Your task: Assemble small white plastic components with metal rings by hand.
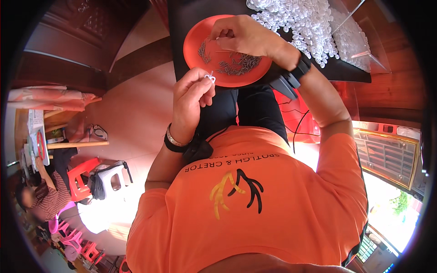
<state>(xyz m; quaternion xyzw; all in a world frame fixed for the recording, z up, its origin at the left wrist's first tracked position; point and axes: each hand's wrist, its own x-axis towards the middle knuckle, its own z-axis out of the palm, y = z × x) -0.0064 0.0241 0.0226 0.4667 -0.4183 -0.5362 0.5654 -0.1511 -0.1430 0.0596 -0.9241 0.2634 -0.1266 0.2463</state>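
Observation:
My left hand (190, 93) is closed at the near left rim of a round orange-red plate (193, 45). Between its thumb and forefinger it pinches a small clear plastic piece (210, 78), with a thin grey pin-like bit sticking up from it. Over the plate, my right hand (248, 37) has its fingers drawn together in a pinch; whatever is at its fingertips is too small to name. Many small grey screw-like pieces (246, 63) lie in the plate below that hand, and a smaller cluster (204, 52) sits at the plate's left side.
A big heap of clear plastic pieces (302, 22) covers the right of the black tabletop (355, 75), with a bagged-looking pile (348, 38) beyond it. A red stool (84, 177) and a grey stool (114, 177) stand at left. Another person (50, 195) sits at a table there.

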